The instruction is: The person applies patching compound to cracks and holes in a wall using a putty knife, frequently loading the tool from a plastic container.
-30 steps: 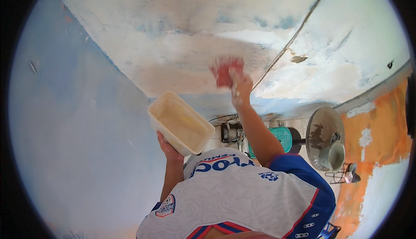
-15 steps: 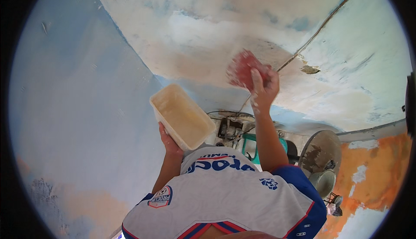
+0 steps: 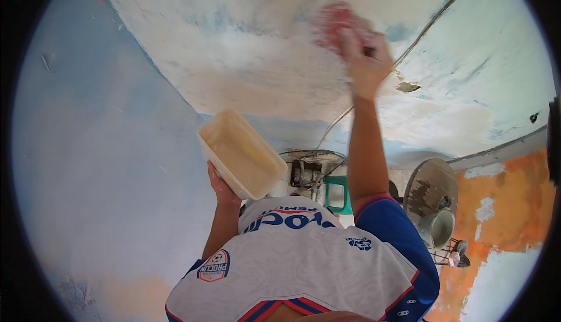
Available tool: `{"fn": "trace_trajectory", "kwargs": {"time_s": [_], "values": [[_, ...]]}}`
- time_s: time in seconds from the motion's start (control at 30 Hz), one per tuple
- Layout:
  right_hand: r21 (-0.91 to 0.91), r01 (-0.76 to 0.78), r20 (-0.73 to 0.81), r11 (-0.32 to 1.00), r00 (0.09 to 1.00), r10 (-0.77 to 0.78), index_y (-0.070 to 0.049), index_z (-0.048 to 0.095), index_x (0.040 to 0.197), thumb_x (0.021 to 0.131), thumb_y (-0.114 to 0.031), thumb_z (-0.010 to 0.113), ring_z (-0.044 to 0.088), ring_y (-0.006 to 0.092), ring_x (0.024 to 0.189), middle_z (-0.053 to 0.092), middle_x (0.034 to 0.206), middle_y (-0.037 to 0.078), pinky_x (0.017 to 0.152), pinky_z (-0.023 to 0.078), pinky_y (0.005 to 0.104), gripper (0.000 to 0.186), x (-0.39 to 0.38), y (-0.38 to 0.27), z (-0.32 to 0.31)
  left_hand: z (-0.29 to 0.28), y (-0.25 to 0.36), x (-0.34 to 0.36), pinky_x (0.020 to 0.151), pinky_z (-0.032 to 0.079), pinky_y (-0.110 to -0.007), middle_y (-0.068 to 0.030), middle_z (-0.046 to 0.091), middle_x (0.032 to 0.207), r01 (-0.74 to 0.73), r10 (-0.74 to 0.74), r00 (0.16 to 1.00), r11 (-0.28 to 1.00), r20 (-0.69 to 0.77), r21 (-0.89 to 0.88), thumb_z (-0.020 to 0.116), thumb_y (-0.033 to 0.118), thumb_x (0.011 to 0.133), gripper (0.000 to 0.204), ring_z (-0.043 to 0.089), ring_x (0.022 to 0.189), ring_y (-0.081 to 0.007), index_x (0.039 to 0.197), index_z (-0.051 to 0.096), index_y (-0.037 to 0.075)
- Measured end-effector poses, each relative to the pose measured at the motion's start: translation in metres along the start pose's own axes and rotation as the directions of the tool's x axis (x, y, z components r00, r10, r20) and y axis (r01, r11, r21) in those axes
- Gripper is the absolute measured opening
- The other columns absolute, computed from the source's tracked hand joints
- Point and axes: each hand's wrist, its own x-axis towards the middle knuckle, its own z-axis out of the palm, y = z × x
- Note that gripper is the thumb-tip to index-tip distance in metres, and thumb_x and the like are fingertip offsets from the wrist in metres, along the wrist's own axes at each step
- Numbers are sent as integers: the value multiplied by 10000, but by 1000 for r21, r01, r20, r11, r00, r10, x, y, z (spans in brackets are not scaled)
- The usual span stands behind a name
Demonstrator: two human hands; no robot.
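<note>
My right hand point(image 3: 367, 59) is raised overhead and grips a red sponge-like pad point(image 3: 338, 23), pressed against the patchy white ceiling point(image 3: 245, 59); both are blurred by motion. My left hand point(image 3: 221, 186) holds a cream rectangular plastic tub point(image 3: 241, 153) from below, tilted, with pale liquid or residue inside. My white and blue shirt point(image 3: 304, 258) fills the lower middle of the view.
A blue wall point(image 3: 99, 158) runs down the left. A thin cable point(image 3: 432, 24) crosses the ceiling toward a wall box point(image 3: 305, 173). A round fan-like object point(image 3: 431, 196) and an orange patched wall point(image 3: 508, 205) are at the right. A green item point(image 3: 336, 196) sits near the box.
My right hand with the red pad has swept further along the ceiling, away from my body. The tub in my left hand stays about where it was.
</note>
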Motion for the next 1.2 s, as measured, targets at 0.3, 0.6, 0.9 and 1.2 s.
{"fn": "trace_trajectory", "kwargs": {"time_s": [0.3,0.6,0.9,1.2], "values": [[269,43,-43,962,999,-32,-7,666,905,902,-10,753,719,158,771,758,966,130,654,580,288,88,-35,-65,-13,-19,29,35,1126,450,-466,-111,477,1532,152,-154,988,988,33,40,372,598,1052,697,504,1370,-310,1561,361,121],[-26,-4,-173,1000,985,0,-18,719,984,886,-116,812,612,75,727,698,881,33,638,533,249,167,-27,0,21,-57,73,68,1099,478,-484,-98,492,1519,151,-157,984,985,83,78,374,611,1051,678,525,1349,-309,1547,394,149],[-59,67,-178,996,981,-76,-10,668,962,899,-62,795,641,91,791,710,910,55,716,530,232,151,-42,-47,-13,-54,82,89,1100,473,-458,-100,492,1504,254,-260,959,965,110,71,376,592,1058,667,517,1351,-297,1540,386,131],[81,7,-329,997,944,20,15,666,976,902,5,745,658,148,887,686,1076,101,794,542,275,108,-1,40,-62,-36,83,106,1111,462,-472,-97,490,1511,291,-293,936,956,197,42,392,582,1057,663,510,1358,-307,1547,383,135]]}}
